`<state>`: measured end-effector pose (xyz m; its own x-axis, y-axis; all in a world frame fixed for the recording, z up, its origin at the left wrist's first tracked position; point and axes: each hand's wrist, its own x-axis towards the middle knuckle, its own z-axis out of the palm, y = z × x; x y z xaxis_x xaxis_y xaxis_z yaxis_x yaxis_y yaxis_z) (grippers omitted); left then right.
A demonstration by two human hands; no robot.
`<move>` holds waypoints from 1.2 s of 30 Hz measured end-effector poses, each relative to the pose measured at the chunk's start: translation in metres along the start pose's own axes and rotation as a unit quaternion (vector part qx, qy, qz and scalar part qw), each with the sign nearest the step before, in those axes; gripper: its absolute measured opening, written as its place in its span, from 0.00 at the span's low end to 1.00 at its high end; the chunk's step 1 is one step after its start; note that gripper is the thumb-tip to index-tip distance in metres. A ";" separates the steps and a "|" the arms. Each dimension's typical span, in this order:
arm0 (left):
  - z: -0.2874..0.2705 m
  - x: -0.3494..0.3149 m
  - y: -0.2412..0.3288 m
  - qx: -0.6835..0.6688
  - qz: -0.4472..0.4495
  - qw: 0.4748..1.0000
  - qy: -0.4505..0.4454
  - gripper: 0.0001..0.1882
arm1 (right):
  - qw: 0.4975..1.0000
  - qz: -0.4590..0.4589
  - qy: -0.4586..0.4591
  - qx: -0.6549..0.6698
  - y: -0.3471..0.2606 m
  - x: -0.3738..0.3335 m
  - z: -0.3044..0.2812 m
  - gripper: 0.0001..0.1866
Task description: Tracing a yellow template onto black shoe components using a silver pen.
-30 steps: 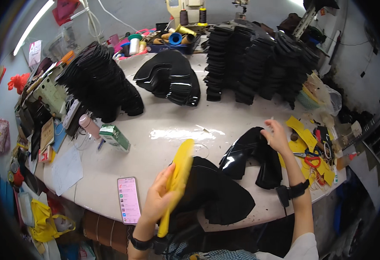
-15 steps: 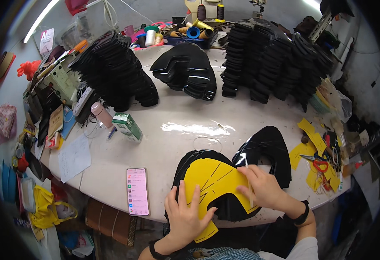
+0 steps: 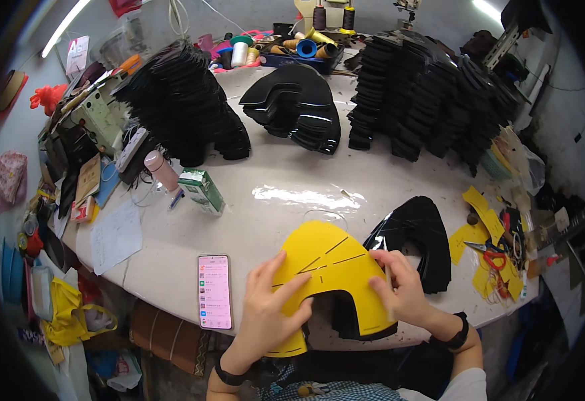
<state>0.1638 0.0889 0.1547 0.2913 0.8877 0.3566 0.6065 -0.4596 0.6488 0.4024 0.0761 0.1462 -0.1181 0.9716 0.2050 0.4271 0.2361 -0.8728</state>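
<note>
Both hands bare: left hand [image 3: 266, 314], right hand [image 3: 403, 294]. Black band on left wrist [image 3: 229, 374], black watch-like strap on right wrist [image 3: 458, 332]. White sleeve [image 3: 469, 384] at right upper arm. Checked blue-white garment [image 3: 326, 394] at bottom edge.

Open desk [image 3: 292, 180] surface lies mid-field, ahead of both hands, between the green carton [image 3: 201, 190] and the black cut piece [image 3: 413, 234]. Left flank: phone [image 3: 214, 291] just beside the yellow template [image 3: 326, 267]. Far side blocked by black stacks [image 3: 185, 107], [image 3: 426, 93]. Right edge cluttered with scissors [image 3: 489, 250] and yellow scraps [image 3: 479, 214].
</note>
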 end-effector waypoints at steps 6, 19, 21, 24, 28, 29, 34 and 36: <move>0.020 -0.012 -0.013 0.004 0.005 1.000 -0.007 0.21 | 0.949 -0.062 -0.039 -0.306 -0.012 -0.004 -0.004 0.17; 0.018 -0.009 -0.023 0.008 0.044 0.998 -0.040 0.19 | 0.916 -0.229 -0.077 -0.320 -0.007 0.004 0.007 0.18; 0.020 -0.005 -0.025 -0.014 0.041 0.998 -0.047 0.19 | 0.927 -0.206 -0.087 -0.301 0.006 0.001 0.013 0.18; 0.019 -0.006 -0.023 -0.004 0.042 0.998 -0.047 0.19 | 0.936 -0.199 -0.077 -0.280 0.008 -0.002 0.015 0.17; 0.020 -0.011 -0.022 0.014 0.039 0.998 -0.037 0.19 | 0.943 -0.192 -0.070 -0.264 0.008 -0.003 0.017 0.17; 0.020 -0.011 -0.022 0.014 0.032 0.999 -0.034 0.20 | 0.943 -0.192 -0.070 -0.263 0.008 -0.002 0.017 0.17; 0.021 -0.013 -0.024 0.011 0.028 0.999 -0.029 0.20 | 0.932 -0.207 -0.072 -0.289 0.009 0.000 0.014 0.17; 0.022 -0.014 -0.025 0.028 0.017 0.999 -0.024 0.21 | 0.927 -0.216 -0.087 -0.294 0.004 0.007 0.008 0.17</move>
<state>0.1608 0.0881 0.1187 0.3472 0.8722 0.3446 0.6350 -0.4890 0.5980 0.3962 0.0838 0.1405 -0.5126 0.7793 0.3605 0.7151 0.6199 -0.3231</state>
